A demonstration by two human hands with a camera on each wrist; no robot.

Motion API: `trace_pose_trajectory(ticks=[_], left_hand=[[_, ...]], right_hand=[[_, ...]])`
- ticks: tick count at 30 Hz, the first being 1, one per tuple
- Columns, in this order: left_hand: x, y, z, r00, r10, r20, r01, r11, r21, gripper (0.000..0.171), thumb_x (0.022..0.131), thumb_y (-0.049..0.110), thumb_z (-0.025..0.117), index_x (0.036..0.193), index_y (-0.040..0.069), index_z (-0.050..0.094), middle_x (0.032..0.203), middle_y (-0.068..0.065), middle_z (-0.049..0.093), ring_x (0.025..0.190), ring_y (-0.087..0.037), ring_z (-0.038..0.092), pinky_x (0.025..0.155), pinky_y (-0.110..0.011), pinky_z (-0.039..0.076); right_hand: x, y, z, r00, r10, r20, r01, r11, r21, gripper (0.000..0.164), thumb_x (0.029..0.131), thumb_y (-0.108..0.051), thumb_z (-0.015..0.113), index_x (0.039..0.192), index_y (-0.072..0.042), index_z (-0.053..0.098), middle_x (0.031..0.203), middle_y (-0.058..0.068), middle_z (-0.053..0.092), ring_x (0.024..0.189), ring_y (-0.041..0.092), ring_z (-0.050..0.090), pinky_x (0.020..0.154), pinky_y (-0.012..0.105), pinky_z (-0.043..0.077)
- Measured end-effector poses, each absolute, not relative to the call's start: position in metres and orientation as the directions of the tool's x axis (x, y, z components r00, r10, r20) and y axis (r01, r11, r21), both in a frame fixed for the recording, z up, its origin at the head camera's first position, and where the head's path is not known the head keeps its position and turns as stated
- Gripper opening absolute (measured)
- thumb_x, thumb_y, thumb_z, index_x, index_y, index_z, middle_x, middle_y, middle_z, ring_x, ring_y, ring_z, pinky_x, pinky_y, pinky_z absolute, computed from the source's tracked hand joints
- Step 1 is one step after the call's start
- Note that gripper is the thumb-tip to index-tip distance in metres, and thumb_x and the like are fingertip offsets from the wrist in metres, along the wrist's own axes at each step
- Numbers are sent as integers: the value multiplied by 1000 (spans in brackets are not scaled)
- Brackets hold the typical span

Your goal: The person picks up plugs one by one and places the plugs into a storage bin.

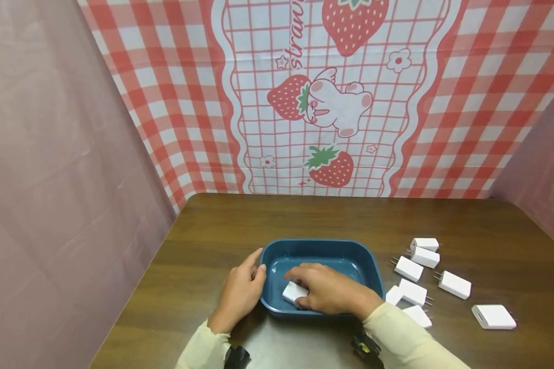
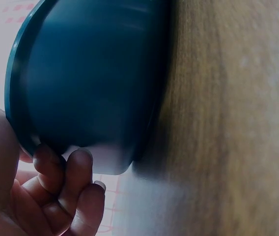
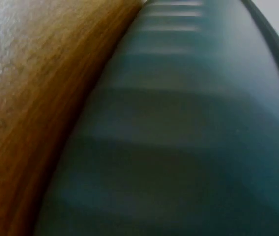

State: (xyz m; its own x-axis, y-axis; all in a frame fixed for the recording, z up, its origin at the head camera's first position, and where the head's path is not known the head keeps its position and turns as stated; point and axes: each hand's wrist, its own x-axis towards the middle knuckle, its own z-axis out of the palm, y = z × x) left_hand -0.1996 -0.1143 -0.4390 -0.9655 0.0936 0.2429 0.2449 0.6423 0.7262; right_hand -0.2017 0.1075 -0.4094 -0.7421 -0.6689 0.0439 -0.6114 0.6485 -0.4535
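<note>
A dark blue rectangular box (image 1: 369, 256) with rounded corners sits on the table. My left hand (image 1: 241, 291) grips its left rim; in the left wrist view the curled fingers (image 2: 83, 169) lie against the outer wall. Reaching inside over the near rim, my right hand (image 1: 330, 289) holds a white charger plug (image 1: 294, 293) between thumb and fingers, low over the box floor. That hand hides part of the plug. The right wrist view shows only the outer wall of the box (image 3: 179, 118) close up, without the hand.
Several white charger plugs lie loose right of the box, including one (image 1: 454, 285) with its prongs showing and one (image 1: 494, 316) farthest right. They rest on a brown wooden table (image 1: 203, 230). Behind hangs a red-and-white checked strawberry cloth (image 1: 184, 92); a pink curtain (image 1: 51, 179) hangs left.
</note>
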Motion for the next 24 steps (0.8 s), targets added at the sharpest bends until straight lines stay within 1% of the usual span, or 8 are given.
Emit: trace_pose_trajectory(ticks=[4, 9, 16, 19, 24], left_hand=[[-199, -116, -439, -971, 87, 224, 226, 645, 730, 45, 99, 21, 60, 142, 8, 57, 56, 8, 45, 47, -10, 43, 46, -28, 32], [-200, -115, -438, -970, 90, 225, 228, 649, 726, 45, 99, 22, 60, 142, 9, 57, 56, 9, 46, 47, -10, 44, 47, -28, 33], [-201, -114, -439, -971, 81, 226, 224, 641, 734, 44, 99, 21, 60, 141, 9, 58, 56, 8, 46, 47, -10, 43, 46, -28, 33], [-200, -114, -440, -972, 77, 221, 219, 636, 740, 44, 99, 20, 60, 141, 9, 58, 56, 8, 45, 47, -10, 43, 46, -28, 33], [-201, -114, -440, -973, 75, 219, 215, 636, 741, 44, 99, 20, 61, 141, 10, 58, 56, 7, 45, 47, -11, 43, 46, -28, 33]], right_hand=[[-201, 107, -410, -745, -666, 42, -601, 642, -477, 43, 88, -23, 75, 129, -15, 66, 101, -7, 61, 89, 7, 58, 76, 29, 50], [-199, 111, -408, -758, -651, 50, -593, 654, -470, 38, 92, -25, 72, 128, -15, 66, 101, -8, 61, 89, 7, 58, 77, 30, 51], [-191, 121, -395, -768, -633, 96, -595, 651, -471, 35, 96, -27, 68, 128, -13, 66, 112, -3, 65, 98, 11, 64, 80, 33, 54], [-184, 130, -390, -784, -607, 127, -592, 671, -447, 34, 96, -28, 69, 127, -14, 67, 111, -4, 66, 98, 11, 64, 79, 33, 54], [-172, 154, -379, -803, -544, 244, -596, 709, -378, 30, 94, -29, 71, 123, -19, 68, 105, -11, 65, 95, 7, 62, 77, 33, 54]])
